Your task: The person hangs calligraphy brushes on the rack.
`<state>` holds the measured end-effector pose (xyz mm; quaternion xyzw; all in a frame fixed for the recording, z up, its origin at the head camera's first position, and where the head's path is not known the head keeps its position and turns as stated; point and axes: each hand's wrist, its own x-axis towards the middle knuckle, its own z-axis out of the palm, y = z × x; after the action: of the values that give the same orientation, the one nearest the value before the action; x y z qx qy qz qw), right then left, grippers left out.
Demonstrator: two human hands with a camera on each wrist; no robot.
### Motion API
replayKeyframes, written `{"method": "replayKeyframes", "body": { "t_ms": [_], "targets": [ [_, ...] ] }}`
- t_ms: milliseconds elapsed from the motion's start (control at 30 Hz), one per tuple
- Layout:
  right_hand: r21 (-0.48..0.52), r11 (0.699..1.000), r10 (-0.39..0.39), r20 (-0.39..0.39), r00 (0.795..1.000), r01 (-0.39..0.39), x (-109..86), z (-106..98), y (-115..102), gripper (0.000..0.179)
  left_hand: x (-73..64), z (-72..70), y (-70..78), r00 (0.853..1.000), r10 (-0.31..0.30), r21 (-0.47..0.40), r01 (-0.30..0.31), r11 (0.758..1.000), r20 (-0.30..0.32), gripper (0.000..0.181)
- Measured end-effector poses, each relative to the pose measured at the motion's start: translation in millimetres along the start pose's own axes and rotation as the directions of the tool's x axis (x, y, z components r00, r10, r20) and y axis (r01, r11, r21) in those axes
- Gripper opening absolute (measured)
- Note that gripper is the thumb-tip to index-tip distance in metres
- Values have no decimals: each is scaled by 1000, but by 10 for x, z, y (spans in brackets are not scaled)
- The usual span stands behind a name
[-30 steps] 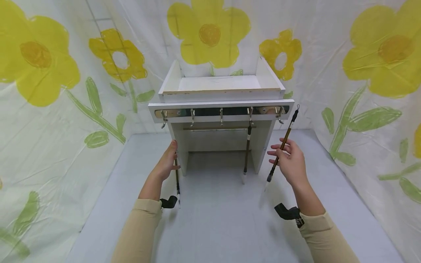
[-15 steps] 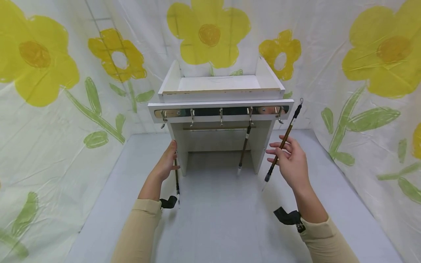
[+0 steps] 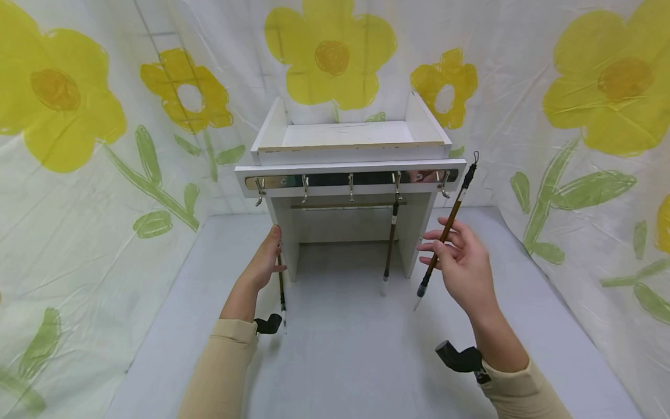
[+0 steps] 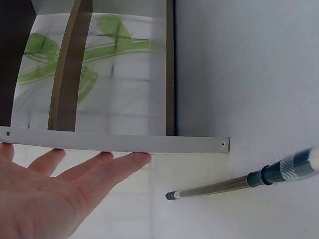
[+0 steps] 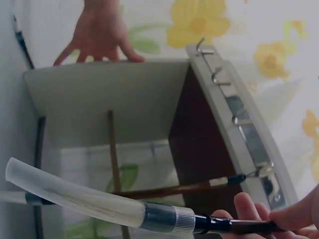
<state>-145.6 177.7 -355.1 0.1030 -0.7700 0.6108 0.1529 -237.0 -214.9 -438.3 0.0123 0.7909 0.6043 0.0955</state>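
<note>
My left hand (image 3: 263, 260) rests against the left side panel of a white shelf unit (image 3: 356, 154), fingers extended along the panel's edge in the left wrist view. Just beside that hand a second writing brush (image 4: 214, 188) shows; what supports it I cannot tell. My right hand (image 3: 467, 269) pinches a capped writing brush (image 3: 454, 212) by its brown handle, right of the unit. This brush slants, its black loop end up and its clear-capped tip (image 5: 75, 196) down. Another brush (image 3: 391, 241) hangs from the second hook (image 3: 398, 181) from the right.
A mirrored hook strip (image 3: 330, 179) with several metal hooks runs across the unit's front. Below it a wooden bar (image 3: 348, 205) spans the side panels. The unit stands on a pale tabletop (image 3: 335, 361), with a flower-printed curtain (image 3: 523, 116) around it.
My right hand has shifted slightly, raising the brush's loop end and bringing its tip a little left. The hanging brush has swung left and partly back. My left hand stays in place.
</note>
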Motion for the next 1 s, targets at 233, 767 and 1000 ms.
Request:
{"method": "replayKeyframes", "body": {
  "t_ms": [233, 767, 1000],
  "targets": [
    [33, 998, -47, 64, 997, 45, -70, 118, -36, 41, -10, 7, 13, 1000, 7, -4, -7, 1000, -16, 84],
    [73, 996, -62, 186, 981, 50, -143, 339, -60, 42, 3, 25, -10, 1000, 17, -20, -18, 1000, -21, 82],
    [109, 994, -39, 239, 970, 13, -175, 450, -11, 41, -1, 24, -13, 1000, 21, -18, -21, 1000, -18, 81]
  ]
}}
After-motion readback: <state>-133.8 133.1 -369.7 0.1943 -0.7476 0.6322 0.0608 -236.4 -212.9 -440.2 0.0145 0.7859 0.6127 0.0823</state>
